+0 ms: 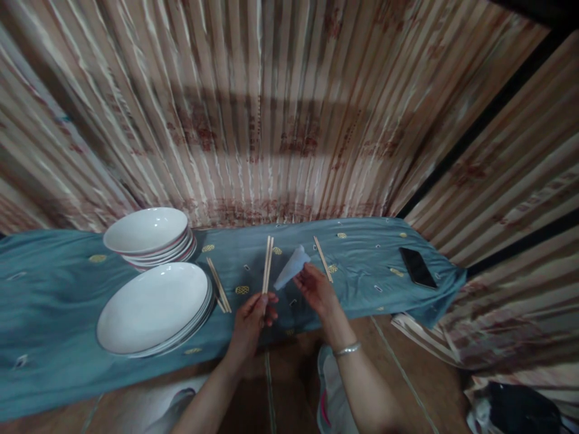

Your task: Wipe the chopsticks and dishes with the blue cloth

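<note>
Near the front edge of the cloth-covered table, my left hand (257, 312) is closed around the lower end of a pair of wooden chopsticks (268, 262), which point upward and away. To its right, my right hand (314, 288) pinches a thin, pale blue-white cloth or tissue (293, 266) by its right side; its exact kind is unclear. The cloth hangs beside the chopsticks, apart from them. More chopsticks (219, 286) lie on the table left of my left hand, next to the plates. Another pair of chopsticks (322, 259) lies just beyond my right hand.
A stack of white oval plates (151, 310) stands at the left front, with a stack of white bowls (147, 232) behind it. A black phone (417, 267) lies at the right on the blue-green tablecloth (362, 295). Pleated curtains (271, 120) hang close behind the table.
</note>
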Available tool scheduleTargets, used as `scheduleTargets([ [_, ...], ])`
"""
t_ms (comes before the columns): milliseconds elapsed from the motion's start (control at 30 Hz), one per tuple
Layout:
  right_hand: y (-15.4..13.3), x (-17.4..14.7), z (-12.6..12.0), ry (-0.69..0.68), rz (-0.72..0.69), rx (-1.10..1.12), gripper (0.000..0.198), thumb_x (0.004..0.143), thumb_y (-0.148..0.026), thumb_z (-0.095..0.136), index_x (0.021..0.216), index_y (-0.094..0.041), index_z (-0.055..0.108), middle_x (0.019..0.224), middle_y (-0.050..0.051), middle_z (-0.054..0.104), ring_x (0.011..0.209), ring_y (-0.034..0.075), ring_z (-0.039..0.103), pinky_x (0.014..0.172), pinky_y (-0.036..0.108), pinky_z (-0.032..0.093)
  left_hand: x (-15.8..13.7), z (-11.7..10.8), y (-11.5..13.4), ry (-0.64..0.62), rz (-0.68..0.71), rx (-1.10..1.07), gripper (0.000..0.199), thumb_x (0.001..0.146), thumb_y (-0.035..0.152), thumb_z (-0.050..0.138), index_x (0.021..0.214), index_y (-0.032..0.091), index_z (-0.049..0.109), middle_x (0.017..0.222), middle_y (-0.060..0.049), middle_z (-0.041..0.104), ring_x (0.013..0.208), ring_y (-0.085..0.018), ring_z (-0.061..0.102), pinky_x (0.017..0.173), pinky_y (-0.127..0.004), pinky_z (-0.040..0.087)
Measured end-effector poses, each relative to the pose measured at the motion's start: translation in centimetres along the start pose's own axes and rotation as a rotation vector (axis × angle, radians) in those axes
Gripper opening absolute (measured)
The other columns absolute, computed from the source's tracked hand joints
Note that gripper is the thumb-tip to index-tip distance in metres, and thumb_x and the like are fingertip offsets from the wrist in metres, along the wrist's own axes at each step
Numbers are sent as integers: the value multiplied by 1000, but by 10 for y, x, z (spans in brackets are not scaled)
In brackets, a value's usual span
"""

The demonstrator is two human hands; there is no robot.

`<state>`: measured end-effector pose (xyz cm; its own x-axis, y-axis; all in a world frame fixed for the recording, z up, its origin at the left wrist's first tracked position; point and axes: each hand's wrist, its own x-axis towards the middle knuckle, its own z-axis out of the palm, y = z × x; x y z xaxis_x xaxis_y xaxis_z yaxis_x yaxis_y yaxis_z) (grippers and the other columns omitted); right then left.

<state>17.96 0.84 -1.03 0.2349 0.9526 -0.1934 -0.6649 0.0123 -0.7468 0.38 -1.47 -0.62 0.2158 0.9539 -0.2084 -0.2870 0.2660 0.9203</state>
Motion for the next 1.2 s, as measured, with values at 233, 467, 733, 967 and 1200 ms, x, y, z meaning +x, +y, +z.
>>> scheduleTargets([
  [233, 11, -22, 35, -111, 132, 34, 19, 55, -26, 82, 66, -21, 67, 73, -2, 67, 68, 12, 60, 67, 24, 51, 1, 8, 5, 1, -143, -197, 36, 64, 45, 73, 83, 14, 66, 59, 3, 56, 47, -5, 42, 46, -18, 30],
  [467, 26, -22, 42, -159, 65, -23, 15, 60, -31, 78, 64, -19, 69, 62, -1, 66, 57, 11, 56, 58, 22, 44, 5, 8, 3, -39, -91, -151, 40, 66, 49, 68, 82, 13, 64, 55, 4, 52, 40, -3, 31, 41, -20, 18],
  [733, 29, -23, 44, -81, -12, -94, 16, 54, -25, 79, 65, -18, 68, 55, -5, 60, 49, 7, 45, 51, 20, 37, 1, 12, 1, -92, -87, -60, 37, 71, 49, 62, 84, 14, 61, 55, 5, 50, 38, -3, 27, 42, -21, 14],
  [967, 35, -23, 41, -212, 17, -268, 22, 65, -36, 71, 58, -16, 64, 51, -4, 53, 46, 7, 41, 45, 20, 31, 5, 7, -6, -72, -75, 43, 37, 73, 52, 58, 76, 16, 56, 54, 5, 51, 39, -4, 28, 42, -21, 16],
  [1200, 44, -18, 39, -150, 25, -182, 18, 61, -30, 70, 54, -17, 62, 48, -5, 50, 46, 6, 39, 44, 19, 30, 8, 5, -13, -52, -16, 82, 40, 76, 55, 53, 76, 15, 56, 54, 5, 50, 39, -4, 28, 41, -20, 17],
])
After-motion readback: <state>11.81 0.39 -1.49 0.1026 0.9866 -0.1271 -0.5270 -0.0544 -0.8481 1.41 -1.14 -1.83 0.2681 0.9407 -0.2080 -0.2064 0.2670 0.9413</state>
